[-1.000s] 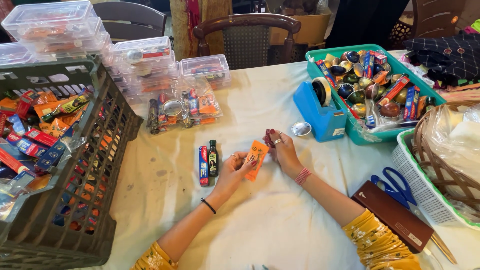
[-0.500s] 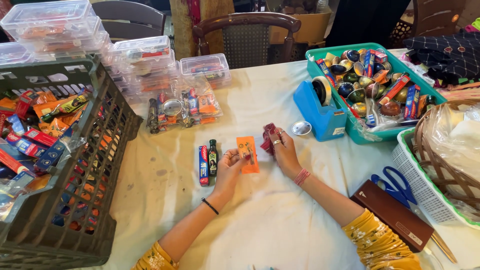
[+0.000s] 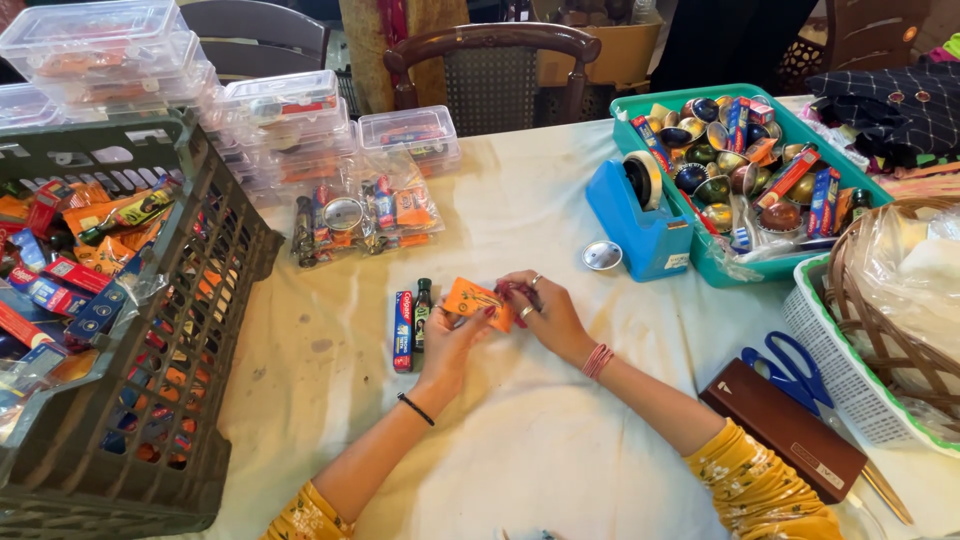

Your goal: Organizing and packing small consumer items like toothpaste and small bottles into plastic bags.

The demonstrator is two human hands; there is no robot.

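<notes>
- Right now the left hand (image 3: 455, 335) and the right hand (image 3: 545, 310) meet over the middle of the surface (image 3: 520, 460), both at work on small packaged goods.
- Left grip: the fingers are closed on the lower edge of an orange sachet (image 3: 478, 302), which is raised slightly and tilted toward the other hand.
- Right grip: the fingers curl round a small dark red item (image 3: 520, 296) that touches the sachet's right edge; most of it is hidden by the fingers, so its kind cannot be told.
- Just left of the hands, a red tube box (image 3: 402, 331) and a small dark bottle (image 3: 423, 313) lie side by side on the cloth, parallel and nearly touching.
- Judging by this, the step in hand looks like gathering a little set: two pieces are laid down, two more are being brought together in the hands.
- A next move would call for setting the sachet and the red item down beside the box and bottle without knocking them askew, releasing one hand at a time.
- Near at hand: clear bags of finished sets (image 3: 360, 215) beyond the bottle, a blue tape dispenser (image 3: 640, 225) to the right, a green tray (image 3: 850, 180) of cups and boxes behind it.
- A dark crate (image 3: 200, 330) of loose packets stands at the left, well apart from the hands; blue scissors (image 3: 790, 365) lie to the right.
</notes>
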